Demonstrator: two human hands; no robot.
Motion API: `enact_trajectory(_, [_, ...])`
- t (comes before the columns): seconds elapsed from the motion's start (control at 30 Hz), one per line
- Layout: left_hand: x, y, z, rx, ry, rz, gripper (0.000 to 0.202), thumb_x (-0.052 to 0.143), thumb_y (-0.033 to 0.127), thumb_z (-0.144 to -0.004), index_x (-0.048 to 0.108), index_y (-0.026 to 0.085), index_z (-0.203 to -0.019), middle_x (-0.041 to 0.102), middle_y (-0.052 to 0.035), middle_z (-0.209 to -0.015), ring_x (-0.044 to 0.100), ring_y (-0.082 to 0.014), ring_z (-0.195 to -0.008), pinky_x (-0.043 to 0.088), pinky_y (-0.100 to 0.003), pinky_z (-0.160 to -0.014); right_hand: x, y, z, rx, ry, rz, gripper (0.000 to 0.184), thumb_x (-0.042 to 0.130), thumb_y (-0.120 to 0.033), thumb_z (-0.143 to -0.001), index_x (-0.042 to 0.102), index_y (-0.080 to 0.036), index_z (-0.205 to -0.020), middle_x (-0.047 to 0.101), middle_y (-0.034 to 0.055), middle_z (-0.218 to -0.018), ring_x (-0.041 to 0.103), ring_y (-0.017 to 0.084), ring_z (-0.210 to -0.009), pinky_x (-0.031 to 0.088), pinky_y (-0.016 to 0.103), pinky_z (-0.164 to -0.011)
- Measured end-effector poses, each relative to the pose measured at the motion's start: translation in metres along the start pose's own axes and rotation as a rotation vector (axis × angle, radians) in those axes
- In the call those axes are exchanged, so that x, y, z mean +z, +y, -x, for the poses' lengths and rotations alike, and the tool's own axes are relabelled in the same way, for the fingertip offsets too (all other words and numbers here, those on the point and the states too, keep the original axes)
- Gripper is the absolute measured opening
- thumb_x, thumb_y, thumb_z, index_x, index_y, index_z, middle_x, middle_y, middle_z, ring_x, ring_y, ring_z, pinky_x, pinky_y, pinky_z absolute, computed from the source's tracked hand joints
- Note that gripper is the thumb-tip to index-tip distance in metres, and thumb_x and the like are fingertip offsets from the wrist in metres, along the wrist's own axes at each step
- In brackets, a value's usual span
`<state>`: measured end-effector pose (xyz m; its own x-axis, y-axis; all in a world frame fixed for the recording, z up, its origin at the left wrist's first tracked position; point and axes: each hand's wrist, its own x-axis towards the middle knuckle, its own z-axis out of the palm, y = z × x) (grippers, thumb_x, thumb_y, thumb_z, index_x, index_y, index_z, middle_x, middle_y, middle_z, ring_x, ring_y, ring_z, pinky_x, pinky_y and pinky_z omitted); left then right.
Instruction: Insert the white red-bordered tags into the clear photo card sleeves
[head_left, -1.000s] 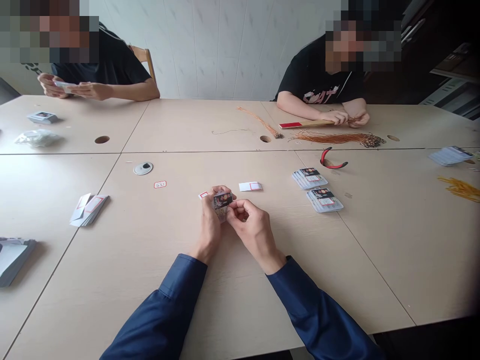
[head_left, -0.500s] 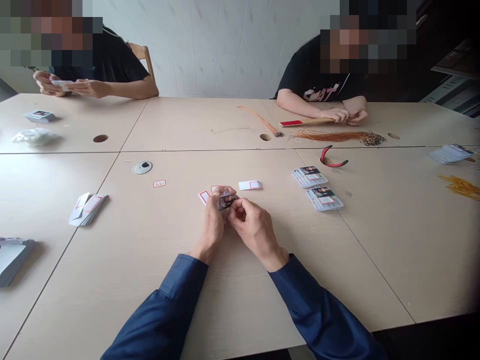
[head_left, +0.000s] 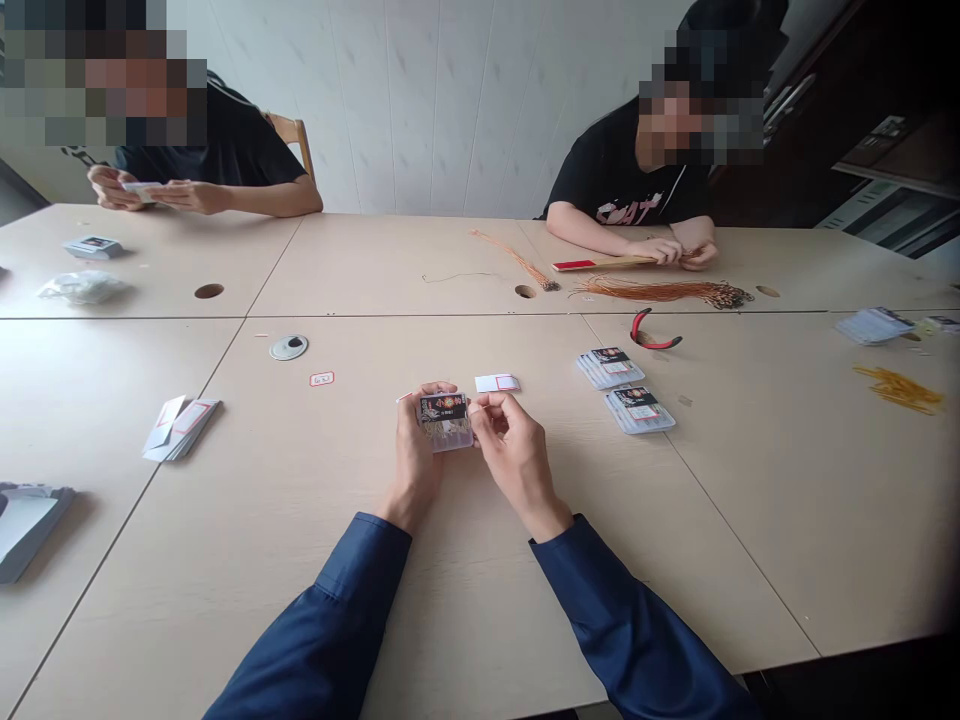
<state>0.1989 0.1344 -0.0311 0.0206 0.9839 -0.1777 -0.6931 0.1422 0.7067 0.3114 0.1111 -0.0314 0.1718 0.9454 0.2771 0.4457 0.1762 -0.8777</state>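
Note:
My left hand (head_left: 418, 450) is wrapped round the left side of a small clear plastic box (head_left: 446, 432), tilted up to face me. It carries a black printed label, and thin pale pieces show through the lower part. At the box's right edge, my right hand (head_left: 516, 455) has thumb and fingers pinched together against it; the far side of that grip is hidden. Just beyond lies a folded white slip with a red frame (head_left: 496, 383). The edge of another white slip (head_left: 405, 398) peeks out behind my left hand.
Stacks of similar boxes (head_left: 640, 410) lie to the right, below red-handled pliers (head_left: 654, 335). White papers (head_left: 180, 428) and a small sticker (head_left: 322, 379) are at left. Orange cords (head_left: 660, 290) and yellow strips (head_left: 898, 388) lie farther off. Two people sit opposite, hands occupied.
The box in my hands has turned so its labelled face shows more fully toward me. My right hand has shifted slightly right along its edge. The camera view has tilted up a little.

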Motion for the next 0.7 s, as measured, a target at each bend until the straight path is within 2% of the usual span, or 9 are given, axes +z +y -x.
enact_trajectory(0.1, [0.000,0.002,0.001,-0.074,-0.060,0.024,0.032,0.044,0.041,-0.087,0.064,0.016,-0.092,0.069,-0.0071,-0.080,0.065,-0.0197,-0.063,0.052,-0.031,-0.058,-0.001,0.001,-0.001,0.063,-0.016,-0.153,0.034,0.047,-0.049,-0.097,0.063,-0.019,-0.092,0.074,0.0085,-0.093,0.066,0.016,-0.062,0.054,0.027,-0.056])
enact_trajectory(0.17, [-0.001,0.002,0.001,-0.077,-0.057,0.038,0.032,0.045,0.042,-0.087,0.063,0.016,-0.092,0.069,-0.0075,-0.080,0.066,-0.0202,-0.063,0.053,-0.032,-0.059,-0.002,0.001,0.000,0.040,-0.018,-0.162,0.035,0.048,-0.050,-0.096,0.062,-0.019,-0.092,0.074,0.0098,-0.096,0.067,0.017,-0.065,0.055,0.028,-0.058])
enact_trajectory(0.27, [-0.003,0.000,0.000,-0.007,0.007,0.028,0.028,0.050,0.041,-0.085,0.064,0.016,-0.089,0.069,-0.0049,-0.079,0.066,-0.0180,-0.067,0.053,-0.029,-0.063,-0.001,0.000,0.001,-0.060,0.007,-0.007,0.031,0.057,-0.048,-0.092,0.064,-0.018,-0.092,0.072,0.0070,-0.085,0.064,0.017,-0.068,0.054,0.029,-0.067])
enact_trajectory(0.33, [-0.004,-0.002,0.000,0.029,0.006,0.012,0.027,0.053,0.041,-0.085,0.064,0.017,-0.087,0.068,-0.0036,-0.080,0.066,-0.0164,-0.068,0.052,-0.027,-0.064,-0.001,0.000,0.003,-0.088,0.027,0.073,0.029,0.059,-0.046,-0.090,0.065,-0.018,-0.091,0.070,0.0055,-0.081,0.062,0.017,-0.067,0.053,0.028,-0.068])
enact_trajectory(0.47, [-0.004,-0.001,0.004,0.035,-0.025,-0.013,0.027,0.054,0.042,-0.085,0.064,0.017,-0.087,0.067,-0.0034,-0.083,0.065,-0.0157,-0.067,0.053,-0.027,-0.061,-0.002,0.000,0.006,-0.024,-0.019,-0.001,0.031,0.054,-0.047,-0.092,0.062,-0.018,-0.084,0.067,0.0033,-0.072,0.060,0.016,-0.060,0.049,0.026,-0.059])
enact_trajectory(0.6, [-0.005,0.012,0.011,0.002,-0.065,-0.002,0.030,0.052,0.043,-0.085,0.063,0.016,-0.092,0.069,-0.0067,-0.085,0.066,-0.0202,-0.059,0.055,-0.035,-0.054,-0.003,-0.002,0.009,0.034,0.028,-0.106,0.034,0.053,-0.050,-0.092,0.057,-0.019,-0.079,0.063,0.0009,-0.066,0.057,0.015,-0.058,0.048,0.025,-0.057])
enact_trajectory(0.7, [-0.014,0.032,0.011,0.047,-0.006,0.067,0.033,0.049,0.042,-0.084,0.063,0.014,-0.093,0.071,-0.0098,-0.083,0.067,-0.0231,-0.059,0.057,-0.040,-0.054,-0.015,-0.007,0.015,0.020,0.112,-0.126,0.034,0.052,-0.051,-0.092,0.055,-0.020,-0.078,0.063,0.0026,-0.068,0.059,0.016,-0.062,0.051,0.028,-0.060])
